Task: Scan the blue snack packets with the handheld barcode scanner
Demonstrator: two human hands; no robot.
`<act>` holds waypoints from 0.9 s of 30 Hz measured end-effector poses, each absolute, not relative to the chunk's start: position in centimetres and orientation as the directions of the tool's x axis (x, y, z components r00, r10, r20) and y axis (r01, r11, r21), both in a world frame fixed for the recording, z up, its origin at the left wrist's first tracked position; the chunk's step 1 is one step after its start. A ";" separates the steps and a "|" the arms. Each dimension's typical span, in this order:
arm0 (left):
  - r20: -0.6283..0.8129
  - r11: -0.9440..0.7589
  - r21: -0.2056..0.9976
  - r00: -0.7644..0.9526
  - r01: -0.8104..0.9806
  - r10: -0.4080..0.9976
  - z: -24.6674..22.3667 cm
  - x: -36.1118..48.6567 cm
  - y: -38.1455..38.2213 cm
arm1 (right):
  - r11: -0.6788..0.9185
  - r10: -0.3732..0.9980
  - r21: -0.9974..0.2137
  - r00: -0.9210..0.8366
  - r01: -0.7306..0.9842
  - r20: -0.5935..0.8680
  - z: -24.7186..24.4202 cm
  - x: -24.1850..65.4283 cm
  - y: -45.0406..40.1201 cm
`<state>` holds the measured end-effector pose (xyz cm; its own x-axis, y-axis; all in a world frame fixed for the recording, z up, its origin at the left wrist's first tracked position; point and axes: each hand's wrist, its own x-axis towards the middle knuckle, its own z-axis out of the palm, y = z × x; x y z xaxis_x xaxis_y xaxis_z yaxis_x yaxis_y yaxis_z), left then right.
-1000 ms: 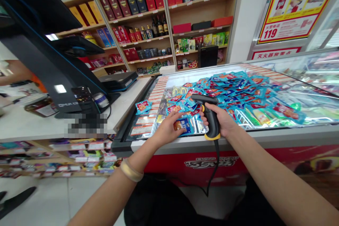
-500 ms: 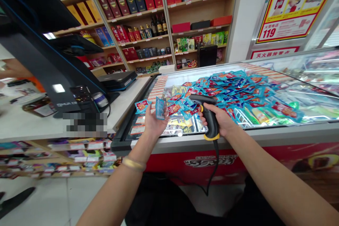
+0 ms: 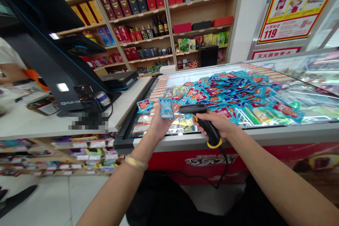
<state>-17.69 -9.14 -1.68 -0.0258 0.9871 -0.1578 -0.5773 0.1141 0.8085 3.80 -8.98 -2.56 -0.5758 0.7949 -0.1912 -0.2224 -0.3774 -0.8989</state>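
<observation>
Head view: packet held up to the scanner

Head camera looks down on two bare arms over a glass-topped freezer point(image 3: 265, 132). The left hand point(image 3: 159, 122) pinches a blue packet point(image 3: 166, 108) upright, flat face turned right, likely so its printed side meets the scanner point(image 3: 201, 118). The right hand point(image 3: 215, 123) is wrapped round the scanner's handle, its head levelled leftward and almost touching the packet. A heap of similar packets point(image 3: 227, 91) lies on the glass just beyond. One stray packet point(image 3: 144, 105) sits left, near the desk point(image 3: 39, 123) with the till screen point(image 3: 39, 42).
</observation>
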 end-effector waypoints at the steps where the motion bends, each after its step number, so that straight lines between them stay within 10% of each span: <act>1: -0.149 0.109 0.811 -0.023 -0.574 0.989 -1.8 -17.6 -9.1 | -0.375 0.792 -0.902 -0.579 -0.212 -0.193 -2.5 3.7 -9.0; 16: -0.017 -0.027 0.887 -0.090 -0.460 0.996 -2.4 -17.9 -9.0 | -0.376 0.804 -0.891 -0.567 -0.255 -0.177 -2.5 3.8 -8.8; 21: 0.435 -0.363 0.900 -0.421 0.243 0.796 -1.3 -22.8 -7.1 | -0.424 0.801 -0.828 -0.578 -0.367 -0.155 -1.1 3.0 -7.6; 27: 0.395 0.153 0.433 -0.339 0.889 0.854 -1.1 -28.6 -4.4 | -0.445 0.804 -0.798 -0.573 -0.406 -0.156 0.3 0.6 -5.9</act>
<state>-28.56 -4.43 -1.07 -0.3391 0.8539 0.3947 0.8885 0.1529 0.4326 0.59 -5.90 0.27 -0.5734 0.8042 -0.1562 -0.4061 -0.4446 -0.7984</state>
